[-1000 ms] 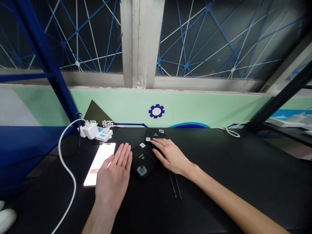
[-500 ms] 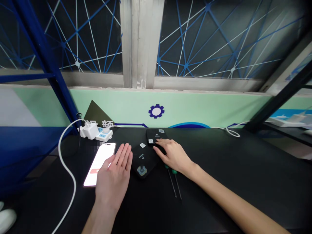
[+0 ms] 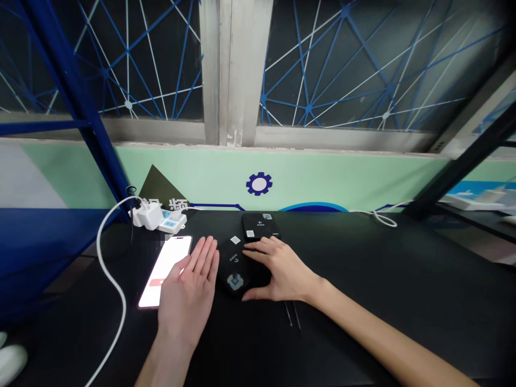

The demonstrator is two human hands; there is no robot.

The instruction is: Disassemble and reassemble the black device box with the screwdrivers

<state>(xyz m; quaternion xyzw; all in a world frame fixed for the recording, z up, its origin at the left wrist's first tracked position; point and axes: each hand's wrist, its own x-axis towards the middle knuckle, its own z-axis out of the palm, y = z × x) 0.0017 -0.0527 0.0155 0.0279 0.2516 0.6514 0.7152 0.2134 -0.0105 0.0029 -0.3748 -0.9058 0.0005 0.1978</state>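
My right hand (image 3: 284, 271) lies spread over the right side of a black angular pad (image 3: 230, 263), its fingers (image 3: 258, 248) relaxed and released, resting across the pad with nothing clenched. The pad sits on the black surface (image 3: 363, 258), printed with small white marks and a pale square label. Just above it, almost touching my fingertips, is a black rectangular box (image 3: 260, 224) with two small square labels. Two slim screwdriver shafts (image 3: 292, 316) poke out from beneath my right hand.

My left hand (image 3: 186, 303) is flat and open, palm down, its fingers (image 3: 203, 258) splayed just beside the pad. It lies over the lower right of a smartphone (image 3: 165, 269) with a lit screen. Further along, a white charger (image 3: 147, 216) is plugged into a power strip (image 3: 171, 221), and a white cable (image 3: 108, 274) curves down the surface past a blue steel frame (image 3: 68, 91)
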